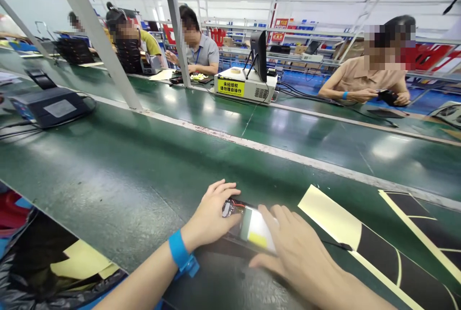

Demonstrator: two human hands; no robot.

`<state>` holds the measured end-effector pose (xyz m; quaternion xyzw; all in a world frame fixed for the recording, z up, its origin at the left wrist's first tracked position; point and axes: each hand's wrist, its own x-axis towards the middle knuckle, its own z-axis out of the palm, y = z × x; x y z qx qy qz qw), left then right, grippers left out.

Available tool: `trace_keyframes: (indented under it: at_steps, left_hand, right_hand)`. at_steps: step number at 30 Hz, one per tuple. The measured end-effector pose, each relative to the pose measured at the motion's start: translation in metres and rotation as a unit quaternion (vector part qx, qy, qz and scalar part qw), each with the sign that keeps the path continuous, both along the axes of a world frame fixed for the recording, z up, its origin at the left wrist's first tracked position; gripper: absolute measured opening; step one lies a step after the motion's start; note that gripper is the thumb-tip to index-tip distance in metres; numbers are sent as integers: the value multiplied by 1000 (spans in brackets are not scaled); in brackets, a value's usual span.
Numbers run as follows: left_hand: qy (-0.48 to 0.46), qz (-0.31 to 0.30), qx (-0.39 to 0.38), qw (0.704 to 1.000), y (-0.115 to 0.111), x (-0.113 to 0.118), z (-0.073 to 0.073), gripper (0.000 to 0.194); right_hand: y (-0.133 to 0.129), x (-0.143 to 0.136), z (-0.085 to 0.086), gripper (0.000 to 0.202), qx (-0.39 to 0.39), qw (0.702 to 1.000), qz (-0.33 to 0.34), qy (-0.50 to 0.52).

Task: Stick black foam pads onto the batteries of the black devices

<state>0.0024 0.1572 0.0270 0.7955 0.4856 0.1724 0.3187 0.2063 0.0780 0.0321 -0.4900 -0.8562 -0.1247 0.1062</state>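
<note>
A flat, dark-framed electronic device (251,226) lies on the green workbench in front of me. Bare circuit board with red wires shows at its left end, and a white panel with a yellow patch sits in its middle. My left hand (212,211), with a blue strap on the wrist, grips the left end, thumb across the board and fingers beyond the far edge. Over the right end lies my right hand (293,240), slightly blurred, fingers stretched out and thumb apart. It covers that end, so the contact there is hidden.
Backing sheets (331,214) with black pieces lie at the right, near a thin black cable. A black-lined bin (27,257) holds yellow paper scraps at lower left. A black device (54,105) stands at left. Several people work across the bench, near a white instrument (259,91) carrying a monitor.
</note>
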Motion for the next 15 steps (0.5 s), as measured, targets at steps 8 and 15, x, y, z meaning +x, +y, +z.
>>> trace_keyframes:
  at_steps: [8, 15]
  left_hand:
    - [15, -4, 3, 1000, -18, 5, -4, 30]
    - [14, -13, 20, 1000, -30, 8, -11, 31]
  right_hand:
    - [-1, 11, 7, 105, -23, 998, 19, 61]
    - [-6, 21, 10, 94, -72, 994, 23, 83]
